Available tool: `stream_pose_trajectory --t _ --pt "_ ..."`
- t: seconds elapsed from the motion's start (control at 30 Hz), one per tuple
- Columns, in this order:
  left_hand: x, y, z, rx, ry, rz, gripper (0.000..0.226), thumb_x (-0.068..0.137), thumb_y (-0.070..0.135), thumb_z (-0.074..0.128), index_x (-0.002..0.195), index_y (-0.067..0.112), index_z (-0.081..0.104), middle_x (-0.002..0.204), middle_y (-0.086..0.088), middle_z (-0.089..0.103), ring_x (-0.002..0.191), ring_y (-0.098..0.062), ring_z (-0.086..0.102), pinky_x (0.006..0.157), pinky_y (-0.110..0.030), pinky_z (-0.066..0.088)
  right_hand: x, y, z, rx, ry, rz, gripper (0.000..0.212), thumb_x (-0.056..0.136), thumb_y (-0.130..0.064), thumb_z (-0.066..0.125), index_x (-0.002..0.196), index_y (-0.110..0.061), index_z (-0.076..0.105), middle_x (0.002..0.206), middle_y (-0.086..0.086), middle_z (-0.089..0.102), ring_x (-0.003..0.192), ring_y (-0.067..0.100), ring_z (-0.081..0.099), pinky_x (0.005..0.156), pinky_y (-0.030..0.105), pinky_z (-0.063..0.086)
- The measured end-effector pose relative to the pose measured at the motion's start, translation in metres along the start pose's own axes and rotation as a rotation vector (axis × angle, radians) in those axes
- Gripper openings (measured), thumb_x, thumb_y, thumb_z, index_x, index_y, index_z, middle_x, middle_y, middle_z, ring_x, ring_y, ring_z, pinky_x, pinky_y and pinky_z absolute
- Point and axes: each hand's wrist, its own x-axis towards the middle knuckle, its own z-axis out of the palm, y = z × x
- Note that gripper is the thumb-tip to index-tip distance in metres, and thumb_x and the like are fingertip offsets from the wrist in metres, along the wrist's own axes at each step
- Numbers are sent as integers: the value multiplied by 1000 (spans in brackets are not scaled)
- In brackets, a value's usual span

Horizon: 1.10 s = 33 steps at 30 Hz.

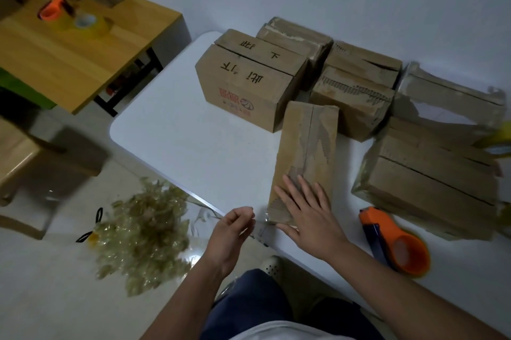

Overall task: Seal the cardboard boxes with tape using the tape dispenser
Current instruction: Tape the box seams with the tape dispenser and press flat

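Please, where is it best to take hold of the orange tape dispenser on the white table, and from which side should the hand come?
Probably grip the orange tape dispenser around its narrower orange body, behind the dark blue blade end, coming from above with the right hand, which lies nearest. The dispenser lies free on the white table, with bare table around it. Avoid the blade end; its edge may be sharp.
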Motion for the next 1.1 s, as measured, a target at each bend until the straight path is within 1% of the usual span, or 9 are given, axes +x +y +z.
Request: stream_pose_trajectory --t 0.27,0.43,0.57,0.7,0.8,0.87,0.93,1.03,1.1 --pt "14 -11 5 82 91 153 5 91 12 67 92 7 69 80 0 70 77 -7 65 75 -16 53 3 2 1 -2 -9 -6 78 94 -65 29 154 -29 -4 162 -2 -11 149 26 -7 119 52 4" --pt "29 -14 23 144 47 156 8 94 9 62 88 9 68 80 0 69 78 -7 63 75 -16 52 5 2 3 18 -4 -5 77 95 -63 30 153 -31 -8 162 -3 -15 149 24 -11 119 50 -2" --pt "36 -17 29 126 8 142 12 95 7 60 89 12 70 93 -7 72 89 -15 64 82 -26 51 7 1 1 20 -1 12 76 95 -63 29 153 -31 -11 161 -2 -17 148 25 -14 119 50 -5" --pt "37 -21 32 127 -29 104 16 95 14 61 84 21 71 101 -8 70 101 -22 61 97 -37 47 8 0 0 3 -4 28 76 95 -63 26 152 -31 -13 161 -1 -18 148 25 -15 119 50 -6" --pt "38 -21 31 206 -33 84 7 96 27 62 94 24 69 127 -14 60 120 -30 56 112 -45 40 8 0 -2 7 0 32 76 96 -62 28 153 -31 -11 161 -1 -16 148 26 -13 119 50 -6" --pt "39 -22 33 255 9 74 23 95 38 62 117 30 60 136 -5 51 126 -26 51 111 -44 41 8 -1 -2 -2 -7 32 75 96 -62 26 152 -31 -13 161 -1 -17 148 25 -15 118 49 -8" --pt "41 -21 42 320 112 105 36 97 35 59 131 30 50 137 2 45 125 -21 49 109 -42 44 8 -1 -2 -10 -8 39 75 96 -63 25 152 -31 -14 160 -2 -19 148 25 -17 118 49 -9" --pt "49 -12 53 546 227 185 18 100 13 52 117 13 59 124 -8 58 116 -27 57 102 -44 48 9 -1 -3 4 -14 38 76 95 -63 25 151 -32 -16 160 -3 -21 147 24 -19 118 49 -10" --pt "46 -3 46 657 275 198 17 100 12 50 112 11 63 117 -6 64 110 -25 60 96 -40 50 8 0 -3 13 -19 31 76 95 -64 25 151 -33 -16 159 -4 -23 147 23 -19 118 48 -11"
